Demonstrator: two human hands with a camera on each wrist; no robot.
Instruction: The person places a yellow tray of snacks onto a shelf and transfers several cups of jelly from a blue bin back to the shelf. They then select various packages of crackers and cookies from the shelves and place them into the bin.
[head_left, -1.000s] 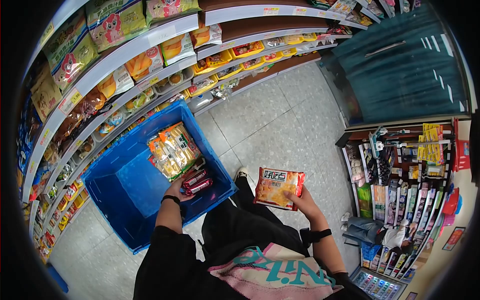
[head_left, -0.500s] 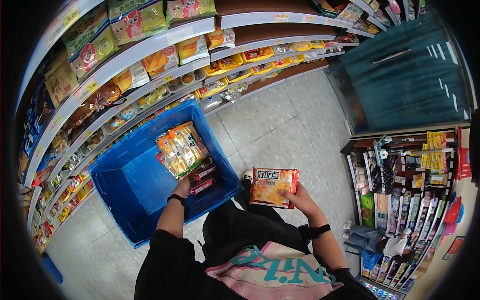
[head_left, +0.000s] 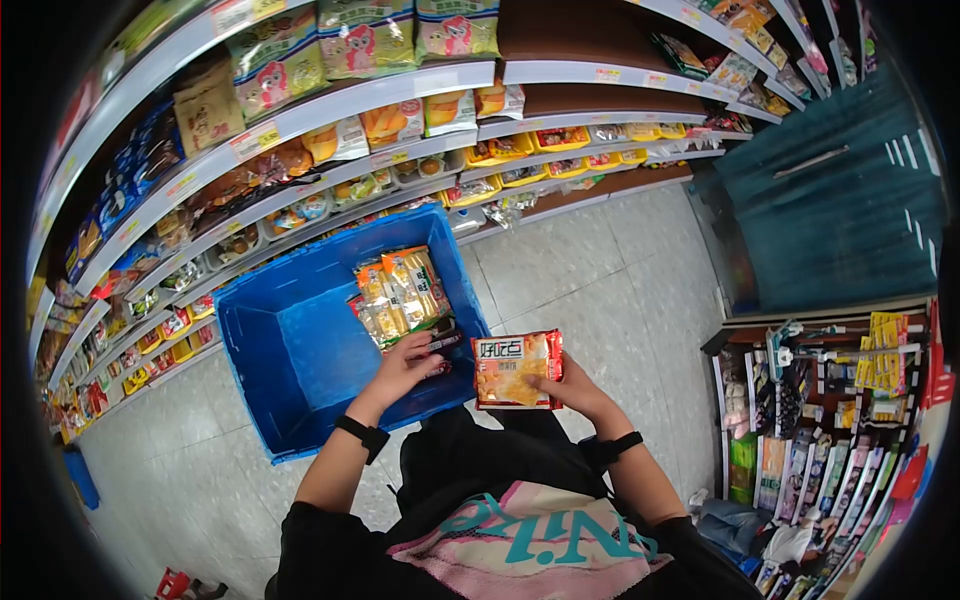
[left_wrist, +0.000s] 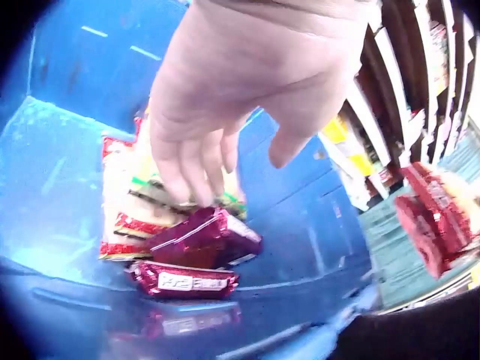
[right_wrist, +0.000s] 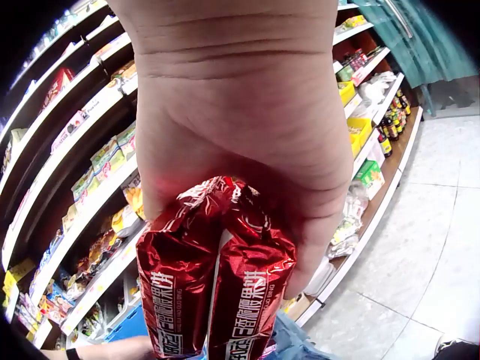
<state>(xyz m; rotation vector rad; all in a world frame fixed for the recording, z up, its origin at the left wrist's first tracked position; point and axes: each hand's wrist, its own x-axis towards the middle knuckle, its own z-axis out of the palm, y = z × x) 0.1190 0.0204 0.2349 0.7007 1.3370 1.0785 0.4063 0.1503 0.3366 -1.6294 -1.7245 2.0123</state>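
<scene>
My right hand (head_left: 578, 390) grips two red packs of biscuits (head_left: 510, 370) face to face, near the right rim of a blue bin (head_left: 255, 395). Their shiny red ends (right_wrist: 176, 292) stand side by side in the right wrist view. Over the bin's inside, my left hand (head_left: 398, 370) holds nothing, its fingers loosely bent and pointing down. Beneath those fingers, dark-red packs (left_wrist: 187, 281) lie at one side of the bin. Beside them are clear snack packs (head_left: 405, 290) with orange tops, partly hidden by the left hand in the left wrist view.
Shelves (head_left: 370, 90) full of bagged snacks curve along the left and back, close behind the bin. Grey tiled floor (head_left: 560, 270) stretches to the right, toward a teal curtain (head_left: 830, 200). Another person (head_left: 760, 530) is by the racks at the lower right.
My left hand has come up off the packs in the bin and shifted right. My right hand has brought the biscuits left, closer to the bin. The head view has turned left.
</scene>
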